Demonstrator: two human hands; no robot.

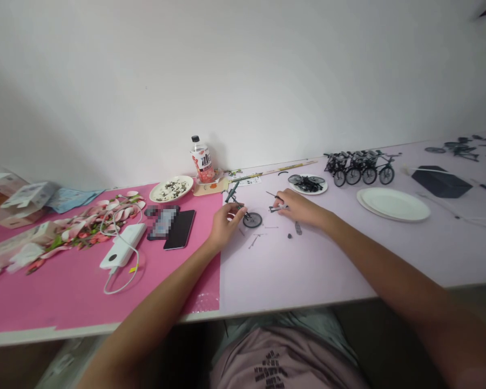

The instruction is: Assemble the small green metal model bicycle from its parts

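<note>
Head view: left of the parts plate, an unfinished model bicycle is pinched by the left hand, a small grey piece by the right hand, assembly seemingly under way, careful alignment likely needed next.

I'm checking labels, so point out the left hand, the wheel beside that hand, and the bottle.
Left hand [224, 222], head view: on the back of the hand.
Wheel [252, 220], head view: at its hub.
Bottle [203, 162], head view: on its label.
</note>
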